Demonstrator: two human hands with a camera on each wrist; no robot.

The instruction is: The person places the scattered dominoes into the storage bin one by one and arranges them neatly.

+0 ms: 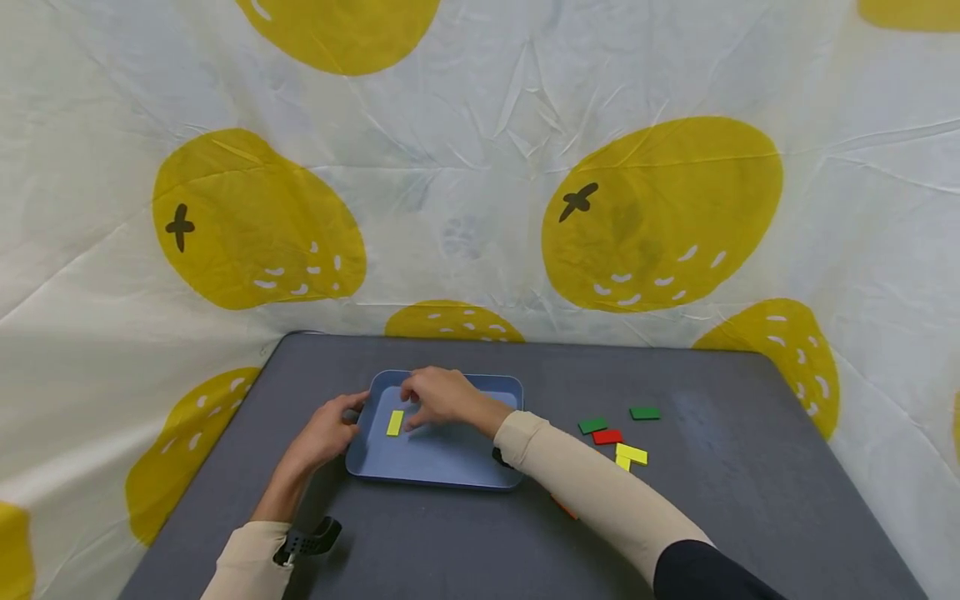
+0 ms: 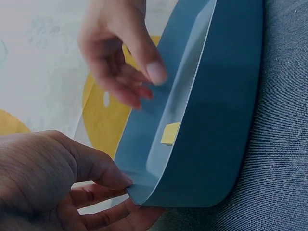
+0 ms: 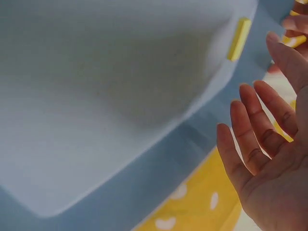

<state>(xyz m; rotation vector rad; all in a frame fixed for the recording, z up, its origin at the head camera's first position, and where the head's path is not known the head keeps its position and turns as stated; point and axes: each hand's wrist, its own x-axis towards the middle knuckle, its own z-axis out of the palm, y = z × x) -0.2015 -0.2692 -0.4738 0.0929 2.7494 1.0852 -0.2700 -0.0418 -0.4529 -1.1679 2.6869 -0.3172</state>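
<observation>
A blue rectangular tray (image 1: 442,458) lies on the grey table. Inside it, toward the left end, sits one yellow rectangular tile (image 1: 394,423). My left hand (image 1: 324,433) grips the tray's left wall; the left wrist view shows the thumb on the inner side of the rim and fingers outside. Over the tray hovers my right hand (image 1: 441,397), just right of the tile and apart from it. Its fingers (image 3: 245,132) are loosely spread and hold nothing in the right wrist view.
Right of the tray lie two green tiles (image 1: 645,413), a red tile (image 1: 607,437) and yellow tiles (image 1: 632,454). An orange tile (image 1: 564,507) is partly hidden by the right sleeve. A white curtain (image 1: 465,217) with yellow fruit prints hangs behind the table.
</observation>
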